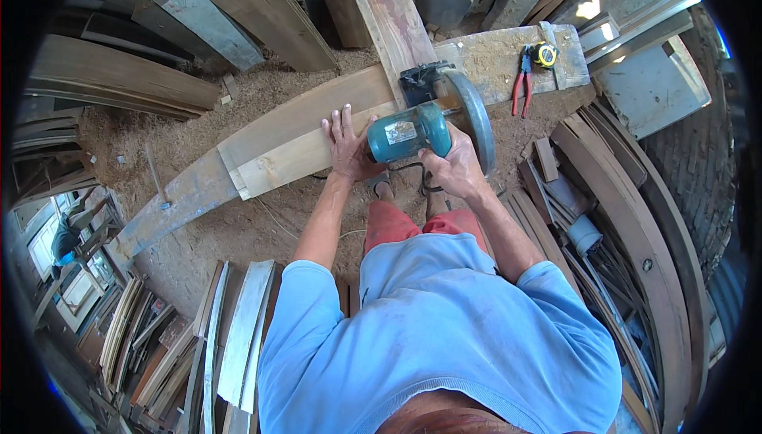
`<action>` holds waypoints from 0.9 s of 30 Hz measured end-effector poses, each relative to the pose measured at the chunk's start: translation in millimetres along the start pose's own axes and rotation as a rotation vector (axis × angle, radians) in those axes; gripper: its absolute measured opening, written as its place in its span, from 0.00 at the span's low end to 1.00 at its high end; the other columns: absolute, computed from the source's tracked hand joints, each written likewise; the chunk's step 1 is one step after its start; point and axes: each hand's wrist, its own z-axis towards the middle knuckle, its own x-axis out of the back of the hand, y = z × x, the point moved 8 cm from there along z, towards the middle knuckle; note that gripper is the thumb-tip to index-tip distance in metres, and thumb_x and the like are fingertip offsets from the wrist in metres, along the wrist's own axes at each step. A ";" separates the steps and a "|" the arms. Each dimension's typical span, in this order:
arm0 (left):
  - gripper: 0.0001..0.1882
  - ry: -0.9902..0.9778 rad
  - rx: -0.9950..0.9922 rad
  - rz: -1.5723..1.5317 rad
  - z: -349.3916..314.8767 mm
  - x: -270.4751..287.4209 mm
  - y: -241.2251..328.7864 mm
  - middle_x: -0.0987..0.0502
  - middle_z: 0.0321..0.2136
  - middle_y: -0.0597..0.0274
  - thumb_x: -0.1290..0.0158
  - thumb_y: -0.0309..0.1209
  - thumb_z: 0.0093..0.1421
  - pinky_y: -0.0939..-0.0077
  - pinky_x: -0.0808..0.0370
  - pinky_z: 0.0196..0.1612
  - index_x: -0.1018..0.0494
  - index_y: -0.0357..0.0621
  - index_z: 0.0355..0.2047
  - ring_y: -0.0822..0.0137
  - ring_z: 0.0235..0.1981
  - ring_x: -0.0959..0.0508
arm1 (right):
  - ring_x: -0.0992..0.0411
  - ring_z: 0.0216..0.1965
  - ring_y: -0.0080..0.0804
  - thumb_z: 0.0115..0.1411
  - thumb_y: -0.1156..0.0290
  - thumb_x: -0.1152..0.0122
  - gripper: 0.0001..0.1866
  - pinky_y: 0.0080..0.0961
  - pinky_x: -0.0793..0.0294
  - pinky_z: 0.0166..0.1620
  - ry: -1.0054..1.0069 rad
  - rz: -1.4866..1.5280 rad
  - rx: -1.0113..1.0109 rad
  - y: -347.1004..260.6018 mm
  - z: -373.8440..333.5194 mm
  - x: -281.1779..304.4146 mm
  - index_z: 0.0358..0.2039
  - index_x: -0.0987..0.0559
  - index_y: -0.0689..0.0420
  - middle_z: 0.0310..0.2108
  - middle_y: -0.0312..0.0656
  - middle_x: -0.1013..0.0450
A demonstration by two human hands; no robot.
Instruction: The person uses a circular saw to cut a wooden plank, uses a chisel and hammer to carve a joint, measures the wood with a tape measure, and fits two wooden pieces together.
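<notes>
A teal circular saw (399, 137) with a rounded blade guard sits across the boards in front of me. My right hand (460, 166) is wrapped round its rear handle. Flat on the pale wooden board (282, 163) lies my left hand (349, 147), fingers spread, its thumb side close to the saw's motor housing. Beyond that board and alongside it is a browner plank (298, 117). A short reddish board (390, 29) lies crosswise at the saw's base and juts out to the far side. The blade's lower part is hidden.
A long plank bench (178, 188) carries the boards. Red-handled pliers (521, 86) and a yellow tape measure (544, 54) lie at its right end. Sawdust (131, 136) covers the floor. Stacked timber (627, 204) lines both sides, and a cord (278, 220) trails near my feet.
</notes>
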 end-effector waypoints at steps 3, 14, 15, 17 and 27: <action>0.61 -0.066 0.027 0.022 1.3 -1.3 -0.2 0.54 0.73 0.33 0.27 0.58 0.35 0.24 0.65 0.73 0.41 0.73 0.73 0.26 0.74 0.58 | 0.23 0.42 0.42 0.55 0.77 0.40 0.15 0.38 0.26 0.52 0.003 -0.012 -0.037 -2.4 1.6 1.7 0.44 0.23 0.66 0.37 0.50 0.23; 0.61 -0.034 0.005 0.028 0.3 -0.4 0.5 0.53 0.73 0.34 0.26 0.58 0.34 0.26 0.67 0.73 0.38 0.71 0.71 0.27 0.74 0.57 | 0.26 0.42 0.40 0.55 0.77 0.39 0.16 0.36 0.27 0.50 0.038 -0.046 -0.003 0.5 -5.3 6.0 0.45 0.23 0.65 0.38 0.48 0.24; 0.60 -0.031 0.000 0.020 0.7 0.5 1.1 0.53 0.73 0.34 0.27 0.58 0.34 0.26 0.67 0.73 0.36 0.71 0.71 0.28 0.74 0.58 | 0.23 0.43 0.48 0.55 0.76 0.38 0.16 0.40 0.26 0.51 0.043 -0.044 -0.017 2.6 -9.0 7.5 0.44 0.23 0.66 0.38 0.54 0.23; 0.58 0.012 -0.014 0.101 -1.4 -7.3 -3.8 0.53 0.73 0.34 0.26 0.58 0.34 0.27 0.68 0.74 0.34 0.70 0.70 0.28 0.74 0.59 | 0.23 0.43 0.49 0.54 0.75 0.38 0.17 0.41 0.26 0.51 0.032 -0.056 -0.037 6.0 -21.8 7.8 0.44 0.24 0.65 0.38 0.54 0.24; 0.60 -0.046 0.028 0.077 -2.4 -7.1 -4.1 0.58 0.76 0.37 0.28 0.66 0.32 0.30 0.71 0.75 0.32 0.70 0.69 0.30 0.76 0.62 | 0.32 0.34 0.28 0.55 0.78 0.40 0.13 0.31 0.29 0.42 0.027 -0.071 -0.077 20.5 -84.0 10.4 0.43 0.25 0.62 0.32 0.38 0.31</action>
